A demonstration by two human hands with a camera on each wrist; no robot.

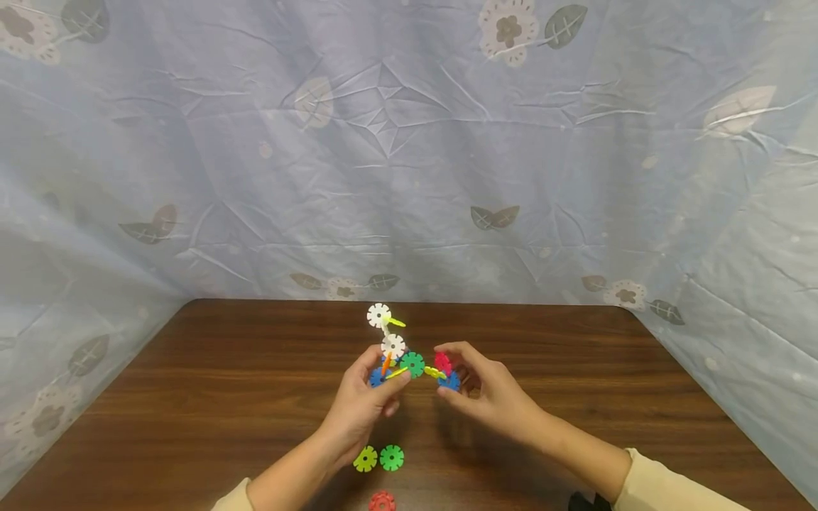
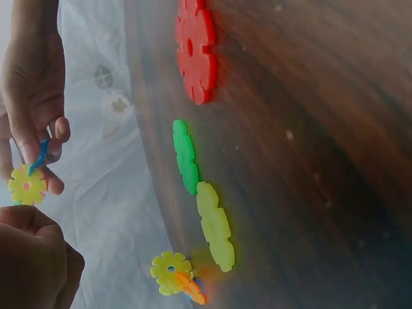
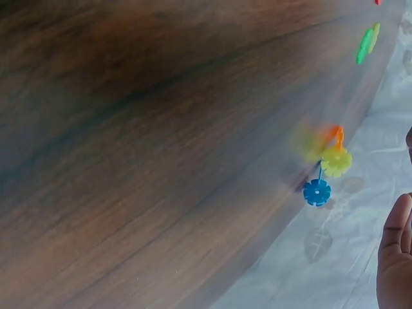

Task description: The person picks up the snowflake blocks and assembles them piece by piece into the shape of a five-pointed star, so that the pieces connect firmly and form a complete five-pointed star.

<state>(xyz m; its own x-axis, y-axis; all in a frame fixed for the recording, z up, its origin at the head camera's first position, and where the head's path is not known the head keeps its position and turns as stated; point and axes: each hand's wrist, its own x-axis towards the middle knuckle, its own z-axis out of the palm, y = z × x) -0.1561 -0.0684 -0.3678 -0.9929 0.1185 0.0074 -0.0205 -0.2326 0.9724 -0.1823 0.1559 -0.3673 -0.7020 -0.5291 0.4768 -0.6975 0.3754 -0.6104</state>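
Slotted plastic discs are joined into a chain held above the table. My left hand (image 1: pixel 358 401) grips it between thumb and fingers, beside a green disc (image 1: pixel 412 365), a blue disc (image 1: pixel 378 377) and an orange one (image 1: pixel 386 364). White discs (image 1: pixel 393 346) rise above that hand, with a thin yellow disc (image 1: pixel 397 322) at the top. On the other side, my right hand (image 1: pixel 492 390) pinches a blue disc (image 1: pixel 450 381) next to a pink-red one (image 1: pixel 443 363). A yellow disc (image 1: pixel 434 372) sits between green and blue; the left wrist view shows this yellow disc (image 2: pixel 27 185) too.
Near the front of the wooden table (image 1: pixel 255 369) lie a yellow-green disc (image 1: pixel 366 459), a green disc (image 1: pixel 392 458) and a red disc (image 1: pixel 382 502). A black object (image 1: pixel 589 502) shows at the bottom edge by the right sleeve. Patterned cloth (image 1: pixel 409 177) hangs behind and at both sides.
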